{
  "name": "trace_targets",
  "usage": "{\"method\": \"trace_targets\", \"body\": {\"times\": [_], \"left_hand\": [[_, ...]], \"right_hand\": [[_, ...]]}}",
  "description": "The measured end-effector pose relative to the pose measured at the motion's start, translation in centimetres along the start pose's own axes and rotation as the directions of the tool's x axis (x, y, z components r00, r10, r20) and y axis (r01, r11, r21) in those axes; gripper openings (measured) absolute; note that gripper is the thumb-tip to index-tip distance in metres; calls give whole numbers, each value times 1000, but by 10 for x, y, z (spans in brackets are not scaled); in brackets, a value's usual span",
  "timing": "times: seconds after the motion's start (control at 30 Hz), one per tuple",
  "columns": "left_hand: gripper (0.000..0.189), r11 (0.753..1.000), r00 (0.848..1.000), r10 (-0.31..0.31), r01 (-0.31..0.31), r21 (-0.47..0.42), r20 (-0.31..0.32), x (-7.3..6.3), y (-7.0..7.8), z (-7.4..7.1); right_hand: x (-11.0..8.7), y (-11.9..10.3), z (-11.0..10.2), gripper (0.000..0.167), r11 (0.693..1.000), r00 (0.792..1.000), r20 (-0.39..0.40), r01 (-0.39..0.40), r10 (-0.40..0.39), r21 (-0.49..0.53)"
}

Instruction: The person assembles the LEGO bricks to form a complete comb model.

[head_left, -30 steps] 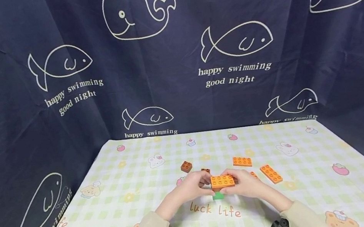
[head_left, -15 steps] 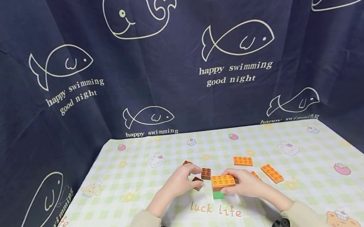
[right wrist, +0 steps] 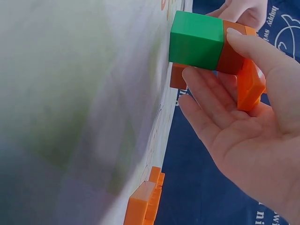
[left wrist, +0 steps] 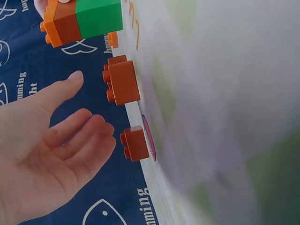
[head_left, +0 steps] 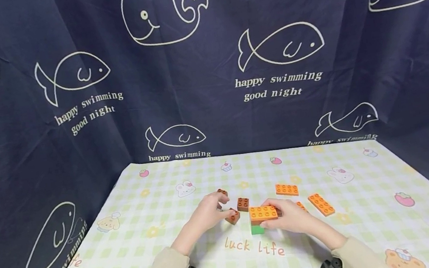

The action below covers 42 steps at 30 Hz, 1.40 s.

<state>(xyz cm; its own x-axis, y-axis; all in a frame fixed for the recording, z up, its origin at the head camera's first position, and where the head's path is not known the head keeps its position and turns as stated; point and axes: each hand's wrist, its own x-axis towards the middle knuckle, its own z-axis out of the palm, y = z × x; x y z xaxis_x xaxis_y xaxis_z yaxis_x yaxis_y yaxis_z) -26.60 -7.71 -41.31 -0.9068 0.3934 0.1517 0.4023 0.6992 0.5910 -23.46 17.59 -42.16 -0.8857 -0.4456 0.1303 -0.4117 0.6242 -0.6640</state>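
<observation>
My right hand (head_left: 289, 216) grips a stack of toy building bricks, thumb on its near side and fingers curling behind. The stack has a green brick (right wrist: 197, 41) at the bottom, a brown brick (right wrist: 231, 50) above it and a wide orange brick (head_left: 263, 212) on top, overhanging to the right. To the left, my left hand (head_left: 207, 213) hovers with thumb and fingers apart, holding nothing. Its thumb overlaps a small brown brick (head_left: 232, 217) in the head view. A second brown brick (head_left: 242, 204) lies beside that one; a third (head_left: 222, 192) is partly hidden behind the fingers.
Two flat orange bricks, one at the back (head_left: 287, 189) and one at the right (head_left: 321, 204), lie beyond my right hand. Another orange brick (head_left: 300, 205) is mostly hidden by that hand. A patterned cloth (head_left: 132, 255) covers the table, and a dark blue curtain (head_left: 221, 124) hangs behind.
My left hand has let go of the stack and moved left to the brown bricks, its fingers drawing back slightly in the last half second. My right hand has stayed on the stack.
</observation>
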Motion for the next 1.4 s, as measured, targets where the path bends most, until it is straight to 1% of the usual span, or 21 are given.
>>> {"method": "trace_targets", "body": {"times": [0.17, 0.47, 0.63, 0.83, 1.0, 1.33, 1.4], "left_hand": [[38, 999, 1000, -21, 21, 32, -10, 3, 1, 3], [38, 998, 999, -50, 50, 35, 19, 4, 4, 6], [41, 997, 999, -47, 46, 54, 20, 4, 3, 7], [45, 997, 999, -24, 22, 67, 32, 3, -1, 8], [42, 998, 999, -18, 16, 63, 43, 4, -3, 9], [27, 998, 998, -10, 6, 58, 65, 2, -2, 7], [31, 998, 998, -13, 8, 60, 67, 1, -2, 7]], "right_hand": [[-1, 0, 0, 37, 1000, 1000, -4, -3, 3, -7], [-1, -1, -1, 37, 1000, 1000, -1, 3, -3, -5], [-1, -2, -1, 36, 1000, 1000, -2, 4, -4, -4], [-2, -3, -1, 34, 1000, 1000, 2, 0, 0, 4], [-1, -4, -1, 35, 1000, 1000, 4, -8, 8, 4], [-1, -3, -1, 35, 1000, 1000, 8, -11, 11, 7], [-1, -3, -1, 35, 1000, 1000, 9, -11, 10, 8]]}}
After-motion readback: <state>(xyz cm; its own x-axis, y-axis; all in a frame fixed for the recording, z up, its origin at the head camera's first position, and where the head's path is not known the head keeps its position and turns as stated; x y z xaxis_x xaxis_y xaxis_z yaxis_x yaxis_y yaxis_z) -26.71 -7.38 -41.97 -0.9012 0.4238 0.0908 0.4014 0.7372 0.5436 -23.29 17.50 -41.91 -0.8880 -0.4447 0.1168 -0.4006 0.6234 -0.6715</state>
